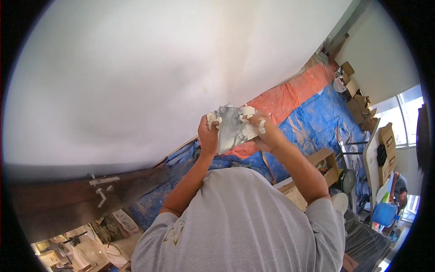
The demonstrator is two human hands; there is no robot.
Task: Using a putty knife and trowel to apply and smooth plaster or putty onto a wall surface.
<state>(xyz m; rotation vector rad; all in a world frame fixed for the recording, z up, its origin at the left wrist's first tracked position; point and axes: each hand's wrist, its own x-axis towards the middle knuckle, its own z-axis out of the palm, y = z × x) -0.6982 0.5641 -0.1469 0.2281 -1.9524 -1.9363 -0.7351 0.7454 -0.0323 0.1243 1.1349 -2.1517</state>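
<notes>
Grey blade point(229, 131) sits before the wall point(136, 72); your left hand point(209, 138) grips one edge, your right hand point(269, 134) the other; tilting it could drop white paste point(249, 130) onto the orange sheet point(290, 93).

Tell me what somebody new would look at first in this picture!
Probably the flat, shiny metal blade smeared with white paste, held between the left hand and right hand near the middle. Next might come the bright blue tarp and orange tarp on the floor, right of the hands. The huge white wall filling the upper left stands out too.
</notes>
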